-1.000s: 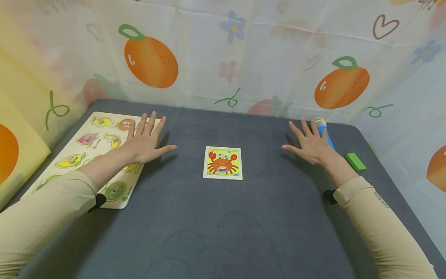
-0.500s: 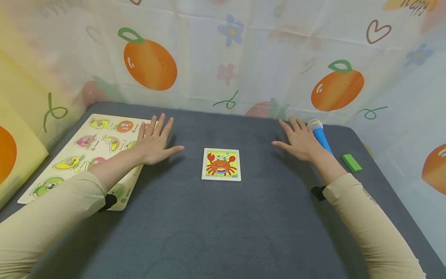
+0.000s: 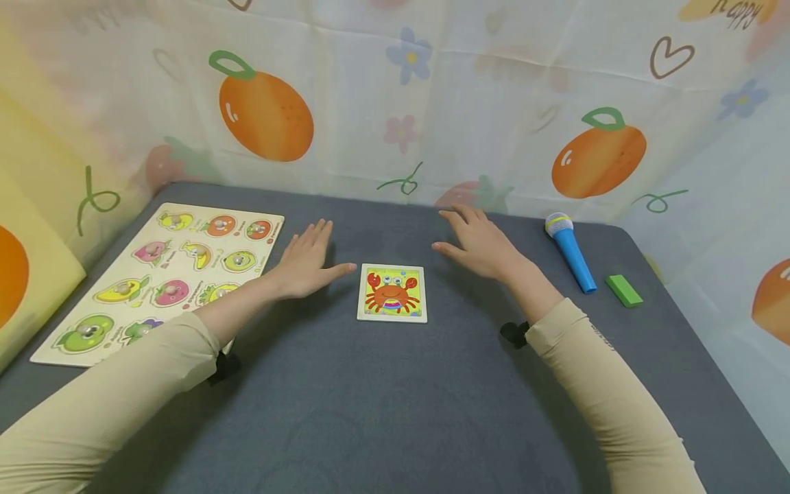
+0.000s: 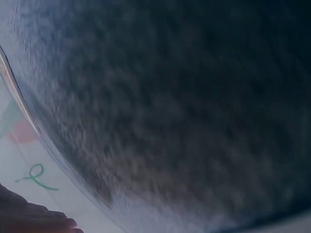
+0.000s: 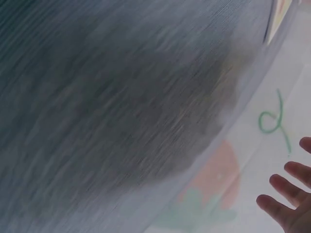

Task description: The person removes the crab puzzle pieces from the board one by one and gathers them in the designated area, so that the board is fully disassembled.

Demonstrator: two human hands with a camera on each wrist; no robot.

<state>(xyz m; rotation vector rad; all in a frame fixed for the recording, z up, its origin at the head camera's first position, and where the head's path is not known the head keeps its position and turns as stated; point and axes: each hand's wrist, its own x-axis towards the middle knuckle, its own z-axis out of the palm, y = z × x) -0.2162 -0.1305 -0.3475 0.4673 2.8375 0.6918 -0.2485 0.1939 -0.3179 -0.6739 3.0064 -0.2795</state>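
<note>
A small square crab puzzle (image 3: 392, 293) with a pale frame lies on the dark grey table, between the two hands. My left hand (image 3: 305, 267) is just left of it, fingers extended and thumb tip close to its upper left corner. To the upper right of the puzzle, my right hand (image 3: 478, 241) hovers with fingers spread and nothing in it. In the right wrist view the fingertips of the right hand (image 5: 286, 194) show against the curtain. The left wrist view catches only dark fingers of the left hand (image 4: 34, 216) at its lower left corner.
A wooden fruit peg puzzle board (image 3: 179, 264) lies at the left, partly behind the left forearm. A blue toy microphone (image 3: 572, 252) and a green block (image 3: 625, 291) lie at the right. A fruit-print curtain (image 3: 370, 103) hangs along the table's far edge.
Both hands have moved inward towards the crab puzzle, the left rightward and the right leftward. The microphone and more of the fruit board are now uncovered.
</note>
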